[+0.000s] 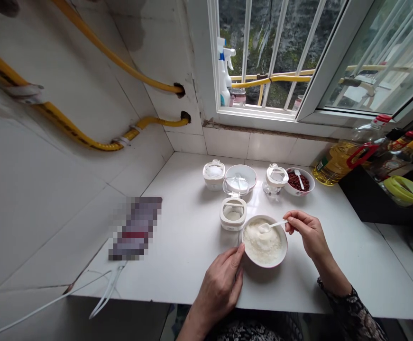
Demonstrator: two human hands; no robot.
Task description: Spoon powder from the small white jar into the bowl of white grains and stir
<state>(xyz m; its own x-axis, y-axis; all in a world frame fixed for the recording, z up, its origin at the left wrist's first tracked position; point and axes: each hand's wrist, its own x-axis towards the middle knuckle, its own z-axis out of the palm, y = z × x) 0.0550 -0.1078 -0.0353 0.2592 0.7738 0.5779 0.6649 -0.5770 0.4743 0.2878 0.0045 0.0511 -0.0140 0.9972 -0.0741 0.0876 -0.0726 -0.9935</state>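
1. At the near edge of the white surface (337,284), just right of centre, a white ceramic bowl (285,244) sits heaped with white granular powder (259,247). I read this spot as chosen because both hands reach it easily.
2. My left hand (220,293) lies against the bowl's left rim, fingers loosely extended rather than clamped, seemingly there to steady it.
3. My right hand (307,234) is closed in a pinch on the handle of a white plastic spoon (275,223), whose scoop rests in the powder. The hands stay apart, with the bowl between them.
4. Toward the back edge, a group sits close together, probably to keep it within reach: an open flip-lid container (233,221) holding a little white powder, a second container (213,182), a clear clip-lid jar (273,190), and a small bowl of red beans (312,185) with its own spoon (300,179).
5. In the back right corner, by the window (263,57), stands a bottle of yellow cooking oil (336,163). Near the left edge, a pixelated patch hides an object, so I cannot tell what it is.
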